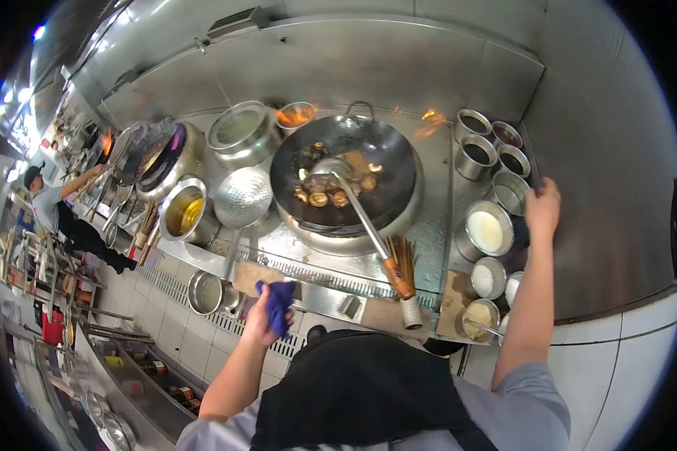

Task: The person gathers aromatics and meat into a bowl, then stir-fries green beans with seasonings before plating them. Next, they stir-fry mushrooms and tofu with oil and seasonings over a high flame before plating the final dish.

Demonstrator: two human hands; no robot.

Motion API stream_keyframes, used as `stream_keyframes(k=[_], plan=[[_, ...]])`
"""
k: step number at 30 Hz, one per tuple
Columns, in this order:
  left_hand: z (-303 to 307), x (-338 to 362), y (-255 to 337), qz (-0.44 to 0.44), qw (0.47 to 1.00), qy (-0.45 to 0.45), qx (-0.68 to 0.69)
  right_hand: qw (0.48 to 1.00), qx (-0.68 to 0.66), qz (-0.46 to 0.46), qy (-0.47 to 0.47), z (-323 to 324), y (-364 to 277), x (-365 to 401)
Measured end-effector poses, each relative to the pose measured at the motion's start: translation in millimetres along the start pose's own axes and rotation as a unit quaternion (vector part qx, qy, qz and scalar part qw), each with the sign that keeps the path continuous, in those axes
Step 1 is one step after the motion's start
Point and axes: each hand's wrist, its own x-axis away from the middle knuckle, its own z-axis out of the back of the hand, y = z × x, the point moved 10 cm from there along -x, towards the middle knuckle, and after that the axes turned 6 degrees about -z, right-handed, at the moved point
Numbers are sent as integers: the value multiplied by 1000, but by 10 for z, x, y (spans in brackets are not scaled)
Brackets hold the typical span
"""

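Note:
My left hand (259, 319) is closed around a bunched blue cloth (280, 307), low in front of the stove. At the right side my right hand (543, 209) has its fingers curled at the rim of a metal container (510, 197); whether they grip the rim is hard to see. A black wok (293, 161) sits on the burner with browned mushrooms (318, 199) and other pieces inside. In it rests a ladle (365, 218), its handle leaning over the front edge beside a bamboo brush (403, 270).
A perforated skimmer (242, 197) lies left of the wok, near a pot of yellow oil (186, 213) and a lidded pot (241, 134). Flames (430, 124) show behind the wok. Several seasoning containers (489, 231) line the right. A co-worker (53, 207) stands at another wok far left.

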Motion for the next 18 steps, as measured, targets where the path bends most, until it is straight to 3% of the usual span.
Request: stream_keyframes(k=[1, 2, 3, 4, 5, 7, 9, 10, 11, 12, 15, 17, 18], plan=[[-30, -139, 64, 1, 998, 26, -60, 986, -77, -17, -150, -96, -586, 309], [-145, -313, 90, 8, 998, -14, -59, 955, -169, -3, -243, -167, -1151, 805], [-270, -498, 92, 24, 997, -49, -50, 924, -164, -12, -346, -499, -1466, 1357], [-427, -646, 173, 16, 995, -74, -71, 922, -4, 171, -347, -356, -2102, 1798], [-596, -778, 227, 24, 991, -116, -64, 877, 28, 237, -417, -541, -2331, 2290], [-857, -993, 323, 36, 982, -171, -68, 863, 92, 248, -430, -950, -2311, 2607], [-999, -1203, 378, 44, 975, -194, -99, 855, 165, 117, -477, -1229, -1980, 2458], [-1021, -1274, 364, 57, 977, -175, -104, 857, 172, 123, -470, -1217, -1993, 2374], [-1038, -1335, 326, 71, 979, -154, -109, 883, 112, 103, -444, -1146, -2011, 2286], [-1025, -1421, 353, 58, 993, -77, -64, 902, 52, 78, -421, -1082, -2046, 2260], [-983, -1906, 137, 111, 991, -63, -31, 922, 25, 35, -384, -1340, -2173, 2132], [-996, -2104, -51, 195, 977, -84, -32, 929, -33, 48, -365, -1623, -2397, 2132], [-982, -2022, -42, 150, 984, -56, -75, 888, -32, -69, -454, -1757, -2405, 2281]])
